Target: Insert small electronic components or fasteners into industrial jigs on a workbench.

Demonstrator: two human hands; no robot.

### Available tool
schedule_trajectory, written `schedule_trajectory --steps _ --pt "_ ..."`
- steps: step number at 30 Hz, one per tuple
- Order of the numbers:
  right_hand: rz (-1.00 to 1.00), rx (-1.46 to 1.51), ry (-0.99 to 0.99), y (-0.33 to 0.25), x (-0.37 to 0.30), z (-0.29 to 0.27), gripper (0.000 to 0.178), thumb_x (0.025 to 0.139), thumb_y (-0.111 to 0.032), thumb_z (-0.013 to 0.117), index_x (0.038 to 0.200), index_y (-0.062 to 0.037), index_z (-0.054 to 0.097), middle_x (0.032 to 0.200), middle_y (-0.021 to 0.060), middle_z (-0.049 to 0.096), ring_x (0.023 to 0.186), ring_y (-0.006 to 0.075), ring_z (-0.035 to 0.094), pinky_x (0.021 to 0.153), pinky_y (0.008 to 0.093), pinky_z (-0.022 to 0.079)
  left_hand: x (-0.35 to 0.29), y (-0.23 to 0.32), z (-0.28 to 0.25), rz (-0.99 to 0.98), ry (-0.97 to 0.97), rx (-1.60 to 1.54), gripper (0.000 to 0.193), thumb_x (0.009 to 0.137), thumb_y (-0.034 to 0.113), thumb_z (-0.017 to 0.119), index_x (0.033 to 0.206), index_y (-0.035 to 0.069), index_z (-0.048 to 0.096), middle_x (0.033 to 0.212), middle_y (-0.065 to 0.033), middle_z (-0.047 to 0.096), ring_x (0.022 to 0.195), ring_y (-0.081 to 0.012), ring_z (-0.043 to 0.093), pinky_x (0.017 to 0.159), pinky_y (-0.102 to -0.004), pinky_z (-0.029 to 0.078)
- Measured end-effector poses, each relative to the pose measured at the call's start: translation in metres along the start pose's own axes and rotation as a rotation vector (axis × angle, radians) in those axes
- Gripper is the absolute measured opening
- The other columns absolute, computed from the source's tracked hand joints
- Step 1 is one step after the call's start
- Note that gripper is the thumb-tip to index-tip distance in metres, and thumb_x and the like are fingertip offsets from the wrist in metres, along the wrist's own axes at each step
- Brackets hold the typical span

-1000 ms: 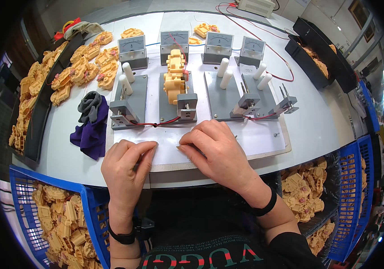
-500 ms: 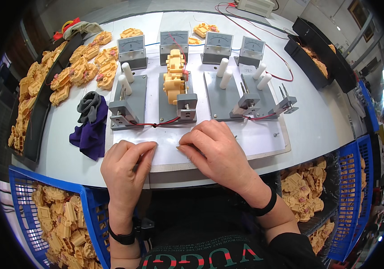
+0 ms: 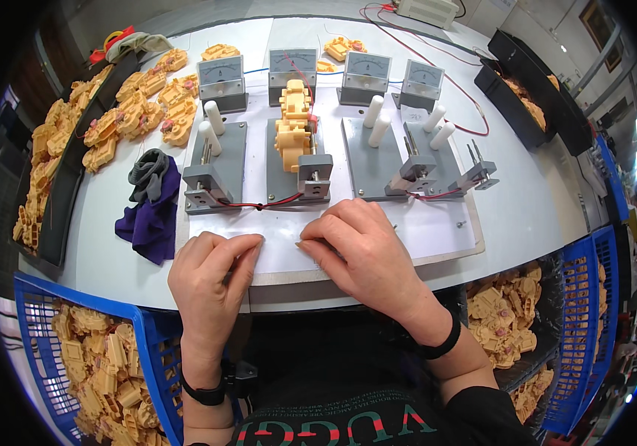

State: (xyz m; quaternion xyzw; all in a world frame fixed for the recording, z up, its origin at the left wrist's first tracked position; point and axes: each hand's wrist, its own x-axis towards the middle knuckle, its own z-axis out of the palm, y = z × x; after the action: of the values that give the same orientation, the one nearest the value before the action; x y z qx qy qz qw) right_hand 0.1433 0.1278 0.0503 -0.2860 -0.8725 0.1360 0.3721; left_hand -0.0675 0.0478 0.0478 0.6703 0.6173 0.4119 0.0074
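Note:
My left hand (image 3: 211, 271) rests at the near edge of the white work board (image 3: 281, 256), thumb and forefinger pressed together, with nothing showing between them. To its right my right hand (image 3: 359, 241) lies on the board, fingers curled and fingertips close together, likewise with nothing visible in them. Beyond the hands, a yellow plastic gearbox housing (image 3: 292, 141) stands in the second grey test fixture (image 3: 315, 178), apart from both hands. The fixture on the left (image 3: 225, 167) and the two on the right (image 3: 378, 167) hold no housing; their white pegs are bare.
Several analog meters (image 3: 367, 70) line the back of the board. A purple cloth (image 3: 147, 219) lies left of it. Yellow housings fill a black tray (image 3: 58, 186), lie loose beside it, and fill blue baskets (image 3: 73, 293) below. Red wires (image 3: 474, 104) cross the right side.
The view has shifted very slightly. Both hands and the housing in the fixture keep their places.

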Motion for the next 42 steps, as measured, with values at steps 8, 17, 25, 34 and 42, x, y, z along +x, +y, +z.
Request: schedule_trajectory --steps 8,17,25,34,42 --pt "0.024 0.044 0.023 -0.001 0.001 0.006 0.012 0.092 -0.015 0.077 0.095 -0.0076 0.069 0.094 0.0061 0.063 0.094 0.0276 0.063 0.085 0.0399 0.047 -0.003 0.0 -0.005 -0.067 -0.009 -0.018 0.016 0.086 0.001 0.08 0.101 0.006 0.079 0.077 -0.0072 0.057 0.07 -0.0222 0.057 0.064 -0.0353 0.043" --pt "0.058 0.025 0.062 0.002 -0.004 0.006 0.011 0.093 -0.015 0.076 0.095 -0.0071 0.068 0.094 0.0056 0.062 0.094 0.0274 0.062 0.084 0.0405 0.045 -0.003 -0.002 0.003 -0.075 -0.042 -0.065 0.015 0.09 0.001 0.078 0.104 0.004 0.078 0.081 -0.0068 0.057 0.074 -0.0204 0.056 0.067 -0.0327 0.044" --pt "0.065 0.021 0.067 0.001 -0.004 0.01 0.011 0.094 -0.014 0.075 0.094 -0.0072 0.067 0.093 0.0065 0.061 0.094 0.0281 0.062 0.084 0.0409 0.045 -0.005 -0.005 0.003 -0.074 -0.039 -0.087 0.013 0.091 0.001 0.077 0.104 0.003 0.077 0.082 -0.0058 0.056 0.073 -0.0178 0.055 0.067 -0.0304 0.043" --pt "0.018 0.031 0.084 0.005 -0.003 0.009 0.012 0.092 -0.014 0.077 0.094 -0.0068 0.068 0.092 0.0061 0.061 0.092 0.028 0.062 0.083 0.0405 0.046 -0.002 -0.005 0.001 -0.078 -0.054 -0.064 0.014 0.091 0.0 0.077 0.104 0.002 0.077 0.082 -0.0056 0.057 0.073 -0.0164 0.055 0.066 -0.0289 0.043" --pt "0.063 0.024 0.049 0.005 -0.004 0.001 0.009 0.09 -0.011 0.078 0.094 -0.0078 0.071 0.092 0.004 0.065 0.089 0.0267 0.063 0.082 0.0396 0.046 0.003 0.002 0.006 -0.039 -0.027 -0.04 0.015 0.085 0.001 0.081 0.099 0.006 0.079 0.075 -0.007 0.059 0.068 -0.0222 0.058 0.062 -0.0344 0.043"
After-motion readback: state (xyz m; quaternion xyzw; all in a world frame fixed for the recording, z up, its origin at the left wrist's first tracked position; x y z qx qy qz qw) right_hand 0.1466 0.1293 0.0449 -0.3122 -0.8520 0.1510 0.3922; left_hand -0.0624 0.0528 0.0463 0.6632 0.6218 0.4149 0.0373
